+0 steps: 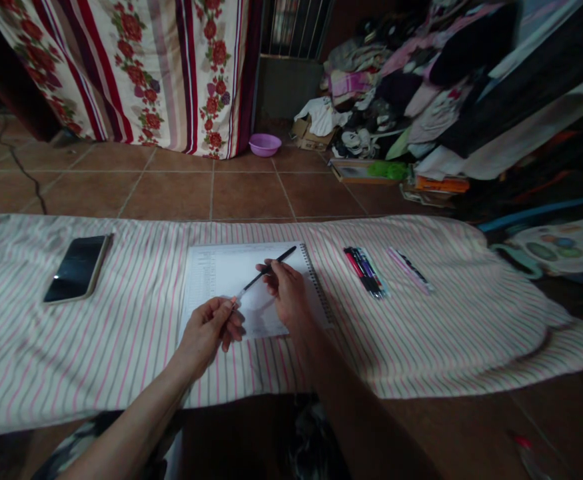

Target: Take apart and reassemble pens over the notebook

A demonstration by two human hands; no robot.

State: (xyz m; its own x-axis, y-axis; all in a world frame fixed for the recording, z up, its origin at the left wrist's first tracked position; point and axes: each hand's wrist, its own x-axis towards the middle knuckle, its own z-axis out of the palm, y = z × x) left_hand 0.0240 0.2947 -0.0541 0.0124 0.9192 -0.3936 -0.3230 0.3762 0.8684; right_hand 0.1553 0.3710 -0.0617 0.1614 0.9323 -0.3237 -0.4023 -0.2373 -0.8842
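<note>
On the left, a phone [77, 268] lies on a striped cloth [136, 333]. The left hand [215, 321] pinches the pale end of a pen [256, 280] slanting over a notebook [236, 267]; the right hand [287, 288] pinches its dark barrel. Further right lie bunched pens [364, 272]. A loosened pinch could drop the pen onto the page. Print at the page's left and far edges is too small to read.

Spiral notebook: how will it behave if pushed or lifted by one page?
The notebook lies flat, so rolling or tipping is unlikely. Pushing may drag the striped cloth, which looks wrinkled. Lifted by one page, it would probably sag from the coil binding.
</note>
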